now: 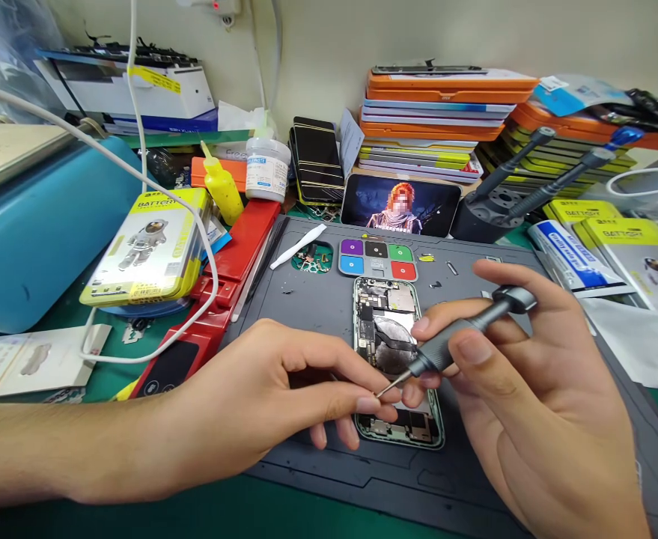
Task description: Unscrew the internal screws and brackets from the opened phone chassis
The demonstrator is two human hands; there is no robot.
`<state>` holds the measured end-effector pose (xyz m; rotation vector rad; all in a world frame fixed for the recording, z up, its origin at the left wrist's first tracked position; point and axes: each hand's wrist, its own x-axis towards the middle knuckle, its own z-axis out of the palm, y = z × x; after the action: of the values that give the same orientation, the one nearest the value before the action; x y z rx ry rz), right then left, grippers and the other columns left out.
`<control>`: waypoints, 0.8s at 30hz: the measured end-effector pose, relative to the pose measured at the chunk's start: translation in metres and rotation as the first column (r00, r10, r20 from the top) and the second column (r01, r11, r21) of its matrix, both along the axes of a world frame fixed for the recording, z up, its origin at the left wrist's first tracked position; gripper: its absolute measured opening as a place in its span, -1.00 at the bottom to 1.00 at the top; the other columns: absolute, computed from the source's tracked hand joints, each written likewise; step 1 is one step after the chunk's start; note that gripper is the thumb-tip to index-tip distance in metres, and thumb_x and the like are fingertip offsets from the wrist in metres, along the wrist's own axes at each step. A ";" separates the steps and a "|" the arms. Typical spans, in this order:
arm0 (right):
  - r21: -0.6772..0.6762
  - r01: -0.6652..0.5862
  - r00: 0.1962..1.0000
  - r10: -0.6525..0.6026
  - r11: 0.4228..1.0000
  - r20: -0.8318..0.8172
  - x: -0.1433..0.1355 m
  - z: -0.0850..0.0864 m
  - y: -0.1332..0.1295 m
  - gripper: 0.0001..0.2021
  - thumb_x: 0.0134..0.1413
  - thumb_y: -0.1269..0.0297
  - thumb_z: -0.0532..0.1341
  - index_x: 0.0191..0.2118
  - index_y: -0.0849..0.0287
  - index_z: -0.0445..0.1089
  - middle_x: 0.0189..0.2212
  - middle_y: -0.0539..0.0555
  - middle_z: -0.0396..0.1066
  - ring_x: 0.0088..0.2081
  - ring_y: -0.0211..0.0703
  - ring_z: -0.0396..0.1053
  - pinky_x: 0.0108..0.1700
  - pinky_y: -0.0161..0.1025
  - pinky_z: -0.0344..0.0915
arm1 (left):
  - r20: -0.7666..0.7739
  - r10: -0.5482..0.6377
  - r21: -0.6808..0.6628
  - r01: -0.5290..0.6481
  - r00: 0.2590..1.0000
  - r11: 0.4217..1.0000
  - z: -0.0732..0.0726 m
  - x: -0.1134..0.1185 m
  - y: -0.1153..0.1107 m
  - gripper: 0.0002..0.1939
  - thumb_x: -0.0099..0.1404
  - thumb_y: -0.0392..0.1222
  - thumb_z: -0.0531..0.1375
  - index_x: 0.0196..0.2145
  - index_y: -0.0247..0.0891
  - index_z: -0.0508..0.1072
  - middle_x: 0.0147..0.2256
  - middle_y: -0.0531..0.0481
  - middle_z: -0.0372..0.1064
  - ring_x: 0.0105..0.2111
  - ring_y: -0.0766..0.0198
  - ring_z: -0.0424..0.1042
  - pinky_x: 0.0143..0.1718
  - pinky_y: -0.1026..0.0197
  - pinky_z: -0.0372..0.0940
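Note:
My right hand (531,374) is closed around a dark grey precision screwdriver (452,340), whose thin shaft points down to the left. Thumb and fingers of my left hand (300,382) pinch together at the screwdriver's tip; whether a tiny part sits there is too small to tell. Beneath both hands lies an opened smartphone (388,307) with a green frame, its inner boards and a silvery round patch showing. My fingers hide part of its middle. Just beyond the phone is a screw tray (376,259) with coloured squares.
A dark grey work mat (306,314) carries a white pry tool (298,247) and small loose parts. Behind it a phone playing video (401,206) leans beside a screwdriver holder (486,213). Battery boxes (149,247), a white cable (216,292) and a red tool (255,232) flank the left.

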<state>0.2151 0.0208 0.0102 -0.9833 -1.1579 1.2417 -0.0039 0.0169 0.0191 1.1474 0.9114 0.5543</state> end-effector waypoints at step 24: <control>-0.155 -0.021 0.993 0.003 0.988 -0.115 0.004 0.004 0.016 -0.62 0.25 0.21 0.40 0.12 -0.08 0.35 -0.34 -0.09 0.56 -0.56 -0.29 0.49 -0.52 -0.36 0.56 | -0.237 -0.018 0.106 0.044 0.971 0.993 0.003 -0.001 0.003 -0.81 0.48 -0.11 0.26 -0.09 -0.02 0.71 -0.26 0.14 0.66 -0.36 0.39 0.57 -0.39 0.45 0.38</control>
<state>0.2187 0.0364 0.0140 -1.0079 -0.9905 1.3963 -0.0046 0.0202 0.0221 1.3459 1.0754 0.4529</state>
